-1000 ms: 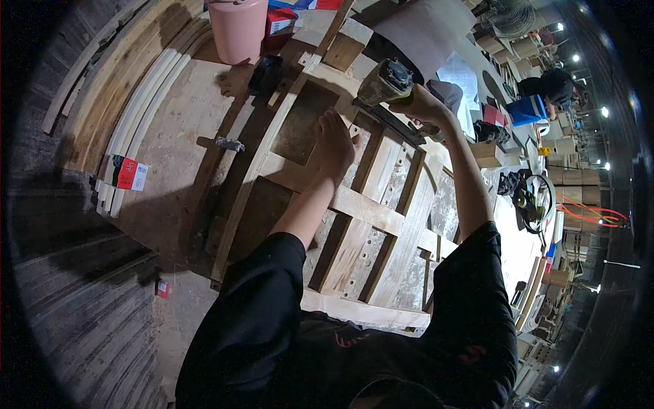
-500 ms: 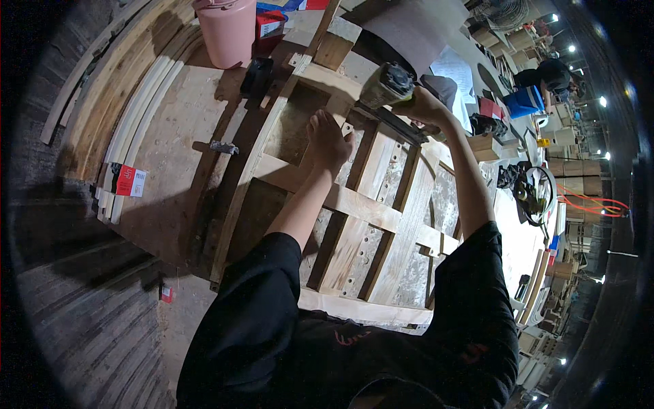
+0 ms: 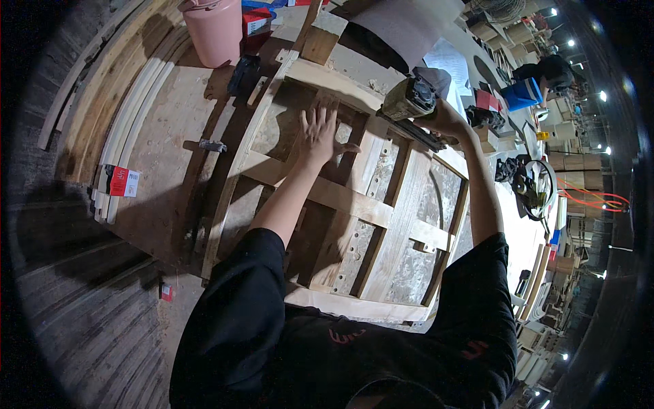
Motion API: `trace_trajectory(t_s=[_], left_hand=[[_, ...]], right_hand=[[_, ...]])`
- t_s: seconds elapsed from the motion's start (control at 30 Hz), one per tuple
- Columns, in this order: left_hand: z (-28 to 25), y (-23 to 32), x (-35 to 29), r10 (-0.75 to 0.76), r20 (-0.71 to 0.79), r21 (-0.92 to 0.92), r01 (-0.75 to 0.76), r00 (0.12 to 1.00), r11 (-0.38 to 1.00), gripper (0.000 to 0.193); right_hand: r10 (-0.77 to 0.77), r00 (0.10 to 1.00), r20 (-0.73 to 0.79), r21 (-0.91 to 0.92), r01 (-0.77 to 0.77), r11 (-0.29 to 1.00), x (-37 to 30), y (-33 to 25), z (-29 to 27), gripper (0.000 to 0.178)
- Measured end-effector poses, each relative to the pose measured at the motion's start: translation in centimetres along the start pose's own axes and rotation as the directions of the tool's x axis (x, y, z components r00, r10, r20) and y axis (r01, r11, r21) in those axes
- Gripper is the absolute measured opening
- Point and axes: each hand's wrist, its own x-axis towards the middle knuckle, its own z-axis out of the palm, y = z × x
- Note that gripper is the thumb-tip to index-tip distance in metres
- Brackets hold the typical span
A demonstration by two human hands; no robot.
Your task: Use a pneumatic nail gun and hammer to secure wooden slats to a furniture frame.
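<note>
My right hand (image 3: 448,120) is wrapped around a nail gun (image 3: 411,99) jutting left of my grip, the wooden frame (image 3: 400,238) lies below, my left hand (image 3: 317,138) spreads fingers-wide over it, and a pink bucket (image 3: 214,34) stands beyond.

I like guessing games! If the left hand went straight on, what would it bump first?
The left hand would probably meet the far wooden rail first, though depth is unclear.

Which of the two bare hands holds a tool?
The bare right hand, closed around the greenish and black nail gun; the bare left hand is spread open over the pale wooden frame.
</note>
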Motion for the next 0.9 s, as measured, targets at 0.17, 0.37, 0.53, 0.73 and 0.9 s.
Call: trace_trajectory(t_s=[0.17,0.37,0.53,0.73,0.9], left_hand=[[-0.5,1.1,-0.1,0.009,-0.116,-0.047,-0.014,0.993,0.999,0.05],[-0.8,1.0,0.4,-0.043,0.021,0.038,0.042,0.999,0.998,0.093],[0.9,-0.1,0.5,-0.028,0.015,0.234,0.023,1.0,0.972,0.112],[-0.2,0.7,0.3,-0.015,-0.059,0.065,0.019,0.998,0.998,0.113],[-0.9,0.8,0.5,-0.058,0.041,0.089,0.054,0.997,0.995,0.106]], right_hand=[[-0.082,0.996,0.028,0.063,0.08,0.995,0.2,2.1,0.3,0.028],[0.051,0.997,0.062,0.08,-0.056,0.995,0.1,1.8,0.3,0.028],[-0.11,0.991,0.079,0.119,0.1,0.988,-0.1,0.8,0.1,0.028],[-0.025,0.999,0.044,0.091,0.021,0.996,-0.7,1.4,0.5,0.031],[-0.025,0.99,0.139,0.033,0.021,0.999,-0.9,4.4,0.0,0.041]])
